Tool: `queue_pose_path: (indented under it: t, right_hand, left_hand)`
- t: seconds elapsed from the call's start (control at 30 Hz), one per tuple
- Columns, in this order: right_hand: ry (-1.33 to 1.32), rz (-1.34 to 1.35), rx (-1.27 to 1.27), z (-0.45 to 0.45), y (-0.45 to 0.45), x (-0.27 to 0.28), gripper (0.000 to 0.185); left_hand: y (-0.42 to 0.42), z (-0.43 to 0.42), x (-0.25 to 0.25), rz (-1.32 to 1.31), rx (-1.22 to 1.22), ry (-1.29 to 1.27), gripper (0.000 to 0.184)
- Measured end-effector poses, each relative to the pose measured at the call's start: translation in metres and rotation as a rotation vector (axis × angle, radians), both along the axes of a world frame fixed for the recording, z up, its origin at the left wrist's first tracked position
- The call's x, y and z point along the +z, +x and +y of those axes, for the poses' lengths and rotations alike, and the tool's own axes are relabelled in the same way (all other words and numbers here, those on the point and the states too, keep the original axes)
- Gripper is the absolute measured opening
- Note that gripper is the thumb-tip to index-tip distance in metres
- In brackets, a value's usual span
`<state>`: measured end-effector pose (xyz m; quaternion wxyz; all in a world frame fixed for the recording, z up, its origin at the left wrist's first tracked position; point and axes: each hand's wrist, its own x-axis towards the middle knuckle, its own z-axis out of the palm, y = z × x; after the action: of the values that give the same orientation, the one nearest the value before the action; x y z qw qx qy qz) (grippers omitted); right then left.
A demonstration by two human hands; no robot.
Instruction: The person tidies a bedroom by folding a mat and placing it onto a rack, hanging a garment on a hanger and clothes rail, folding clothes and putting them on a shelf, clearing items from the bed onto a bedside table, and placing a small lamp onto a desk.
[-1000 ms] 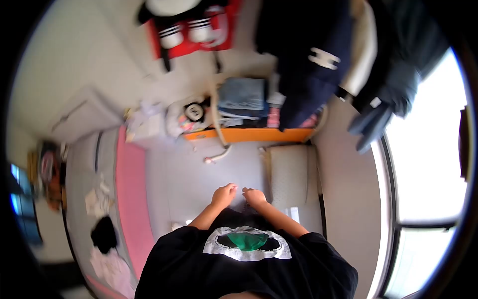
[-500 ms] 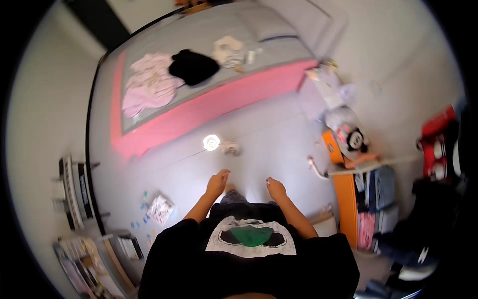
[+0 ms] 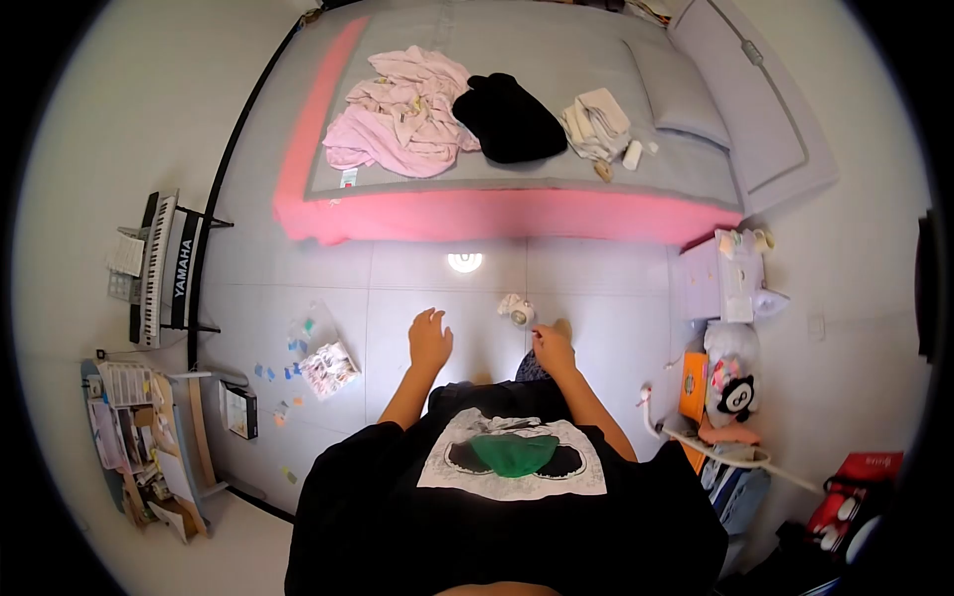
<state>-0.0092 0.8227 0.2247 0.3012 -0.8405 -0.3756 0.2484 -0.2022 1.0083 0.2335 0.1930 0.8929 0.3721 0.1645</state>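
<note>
My left hand (image 3: 430, 339) hangs in front of my body above the tiled floor, its fingers loosely bent and apart, holding nothing. Level with it on the other side is my right hand (image 3: 554, 350), its fingers curled in and no object visible in them. Just beyond the right hand, a small pale round object (image 3: 522, 313) lies on the floor beside some crumpled whitish material (image 3: 508, 303). Across the floor stands a bed (image 3: 596, 214) with a pink side. On it are a rumpled pink blanket (image 3: 402, 114), a black cushion-like item (image 3: 512, 119) and folded cream cloth (image 3: 596, 121).
A keyboard (image 3: 154, 268) on a stand and a cluttered shelf (image 3: 149, 437) line the left side. Scattered small pieces surround a patterned packet (image 3: 329, 370) on the floor. At right are a small cabinet (image 3: 701, 278), an orange box (image 3: 694, 385) and soft toys.
The view has turned and moved nearer the bed, which sits further right in frame. Both hands remain in front of my body; the left hand's fingers have spread a little.
</note>
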Motion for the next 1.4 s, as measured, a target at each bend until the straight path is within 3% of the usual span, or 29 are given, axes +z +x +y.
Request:
queue_pose_path:
  t: [0.2,0.47,0.7,0.87,0.93,1.1,1.17,1.27,1.4]
  right_hand:
    - [0.018,-0.003,0.007,0.023,0.14,-0.019,0.023]
    - [-0.102,-0.093,0.221,0.087,0.317,0.009,0.029]
    - [0.038,-0.209,0.229,0.184,0.364,-0.021,0.029]
    - [-0.084,-0.082,0.431,0.285,0.372,-0.046,0.03]
    - [-0.103,-0.162,0.465,0.332,0.38,-0.064,0.028]
    - [-0.324,-0.343,0.503,0.449,0.405,-0.097,0.04]
    - [-0.483,-0.25,0.531,0.483,0.415,-0.129,0.046]
    - [-0.86,-0.541,0.762,0.498,0.427,-0.163,0.048]
    - [-0.801,-0.631,0.716,0.509,0.43,-0.169,0.037]
  left_hand:
    - [0.123,0.03,-0.002,0.092,0.053,-0.059,0.048]
    - [0.264,0.063,0.031,-0.026,0.173,-0.129,0.05]
    - [0.3,0.125,-0.018,-0.021,0.181,-0.148,0.051]
    - [0.354,0.232,-0.021,0.008,0.083,-0.21,0.05]
    - [0.372,0.277,-0.021,-0.012,0.063,-0.226,0.05]
    - [0.365,0.349,-0.034,-0.09,0.079,-0.33,0.048]
    - [0.344,0.366,-0.048,-0.069,0.098,-0.381,0.047]
    - [0.303,0.378,-0.078,0.01,0.142,-0.414,0.049]
    - [0.284,0.399,-0.089,0.036,0.329,-0.711,0.048]
